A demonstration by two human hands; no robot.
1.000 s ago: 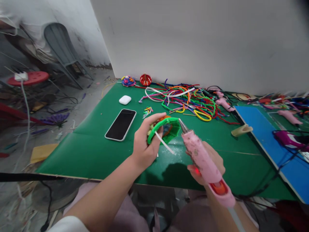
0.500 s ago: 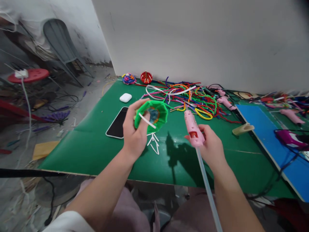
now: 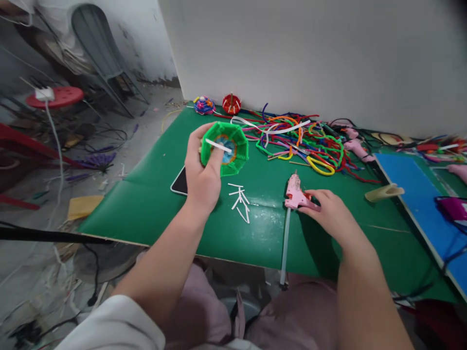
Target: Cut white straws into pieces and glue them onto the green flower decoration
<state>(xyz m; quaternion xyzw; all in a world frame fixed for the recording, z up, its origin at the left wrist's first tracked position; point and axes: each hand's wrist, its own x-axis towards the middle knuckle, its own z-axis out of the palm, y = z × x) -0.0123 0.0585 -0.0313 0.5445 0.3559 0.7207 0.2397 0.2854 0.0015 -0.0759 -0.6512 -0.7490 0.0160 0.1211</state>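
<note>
My left hand [image 3: 203, 171] holds up a small green woven basket [image 3: 225, 148] made of pipe cleaners, its blue and orange inside facing me, with a white strip stuck across its rim. My thumb presses on the rim. On the green table [image 3: 146, 204] lies a pink glue gun [image 3: 294, 192] on its side, nozzle pointing away from me and a clear glue stick trailing toward me. The fingers of my right hand [image 3: 330, 211] rest on the gun's handle. Short white strip pieces [image 3: 240, 202] lie on the mat between my hands.
A black phone [image 3: 179, 181] lies partly behind my left hand. A heap of coloured pipe cleaners [image 3: 299, 141] with yellow-handled scissors fills the far middle. Two small finished baskets [image 3: 217, 104] stand by the wall. Blue board [image 3: 416, 194] and more pink glue guns lie right.
My right hand lowered the glue gun from the basket's rim down onto the table. My left hand raised the basket and turned its opening toward me.
</note>
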